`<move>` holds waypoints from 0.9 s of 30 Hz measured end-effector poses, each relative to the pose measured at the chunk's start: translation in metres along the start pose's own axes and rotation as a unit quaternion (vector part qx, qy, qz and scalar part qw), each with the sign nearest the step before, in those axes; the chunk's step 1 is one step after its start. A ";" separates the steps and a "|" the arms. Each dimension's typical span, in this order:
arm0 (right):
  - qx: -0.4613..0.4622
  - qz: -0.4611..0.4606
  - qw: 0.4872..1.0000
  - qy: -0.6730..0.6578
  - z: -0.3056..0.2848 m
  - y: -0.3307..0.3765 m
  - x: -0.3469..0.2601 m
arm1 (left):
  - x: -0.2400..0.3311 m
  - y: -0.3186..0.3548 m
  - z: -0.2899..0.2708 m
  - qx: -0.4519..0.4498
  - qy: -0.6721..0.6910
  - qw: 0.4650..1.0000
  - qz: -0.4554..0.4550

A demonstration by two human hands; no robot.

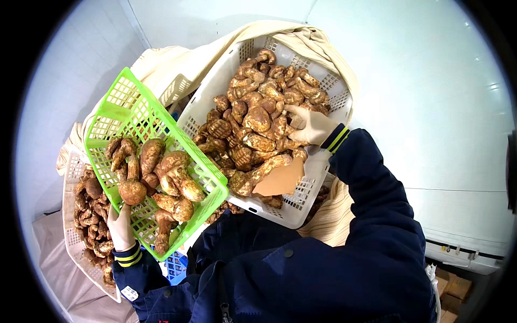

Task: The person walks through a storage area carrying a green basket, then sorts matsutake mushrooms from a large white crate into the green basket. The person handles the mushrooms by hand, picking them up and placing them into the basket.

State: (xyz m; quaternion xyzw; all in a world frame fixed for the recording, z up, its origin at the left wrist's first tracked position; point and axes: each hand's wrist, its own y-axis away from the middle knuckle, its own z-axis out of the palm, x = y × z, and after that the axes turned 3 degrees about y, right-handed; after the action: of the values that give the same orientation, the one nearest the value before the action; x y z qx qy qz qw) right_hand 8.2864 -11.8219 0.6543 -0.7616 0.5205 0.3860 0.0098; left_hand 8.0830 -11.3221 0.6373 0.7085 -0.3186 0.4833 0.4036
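Observation:
My left hand (121, 229), in a pale glove, grips the near left rim of a bright green plastic basket (186, 141). Several brown mushrooms (153, 156) with thick stems lie inside that basket, which is tilted. Over the right part of a white plastic crate (188, 116) heaped with similar mushrooms (258, 119) is my gloved right hand (309, 126). Its fingers and thumb curl round one mushroom (297, 121) in the heap, partly hidden by the hand. A flat piece of tan cardboard (281, 178) leans on the mushrooms near the crate's front.
Below the green basket at left, another pale crate (71, 215) holds many mushrooms. Cream striped cloth (215, 51) drapes behind the white crate. A blue basket (175, 267) shows under the green one. Pale walls (425, 97) stand behind, with wooden blocks (458, 288) at lower right.

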 end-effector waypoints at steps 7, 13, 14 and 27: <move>0.063 0.013 0.963 -0.262 -0.010 0.015 -0.031 | 0.006 0.000 0.003 0.009 0.008 1.000 -0.011; 0.001 -0.031 0.816 -0.577 -0.011 0.012 -0.012 | 0.004 -0.004 0.001 0.007 -0.014 1.000 -0.008; 0.021 -0.040 0.846 -0.531 -0.010 0.007 -0.016 | 0.003 -0.002 0.001 0.011 -0.015 1.000 -0.006; 0.118 -0.286 0.820 0.481 0.021 -0.042 -0.073 | 0.002 -0.003 0.001 0.021 -0.022 1.000 -0.001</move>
State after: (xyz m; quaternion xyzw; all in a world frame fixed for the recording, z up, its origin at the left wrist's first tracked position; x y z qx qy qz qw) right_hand 8.2962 -11.7364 0.6665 -0.9581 0.2592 -0.1142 -0.0417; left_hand 8.0863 -11.3218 0.6388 0.7273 -0.3166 0.4741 0.3821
